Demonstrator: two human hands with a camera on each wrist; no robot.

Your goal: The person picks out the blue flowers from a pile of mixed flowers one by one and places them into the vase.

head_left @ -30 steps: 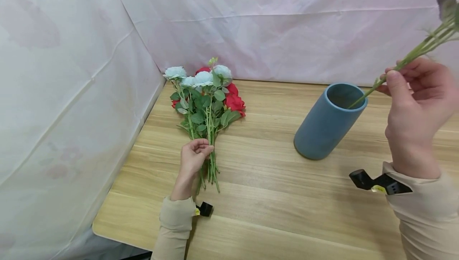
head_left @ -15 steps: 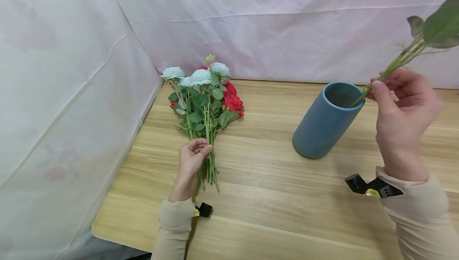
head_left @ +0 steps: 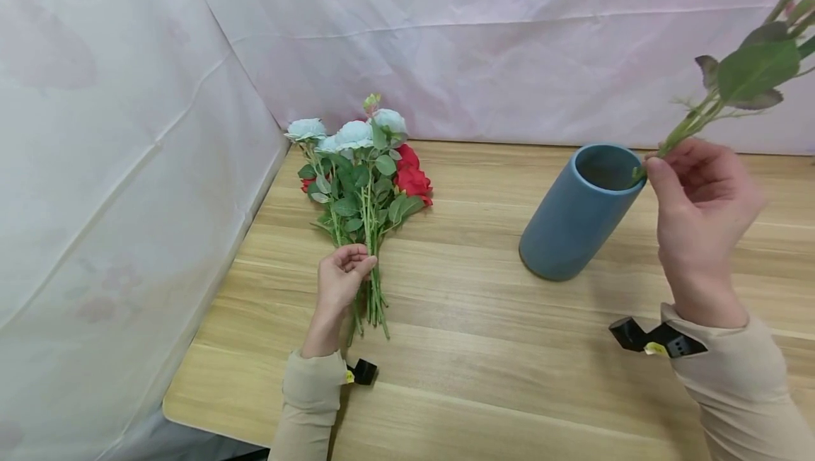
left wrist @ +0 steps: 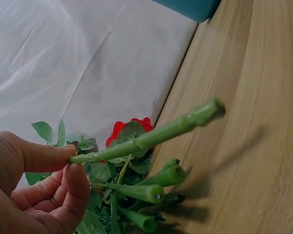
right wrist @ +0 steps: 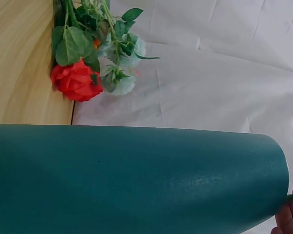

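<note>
looks like the insert step to me: right hand (head_left: 707, 217) pinching a leafy stem (head_left: 748, 76) just at the lip of the blue vase (head_left: 573, 228), lower end inside the mouth. can't really tell how deep it goes. next move probably calls for feeding it down and shifting the grip up, since the fingers sit by the rim and leaves could snag. left hand (head_left: 342, 278) pinches a green stem (left wrist: 158, 138) in the red and pale blue bunch (head_left: 348, 206) on the table (head_left: 484, 369), pale cloth (head_left: 458, 65) behind.
</note>
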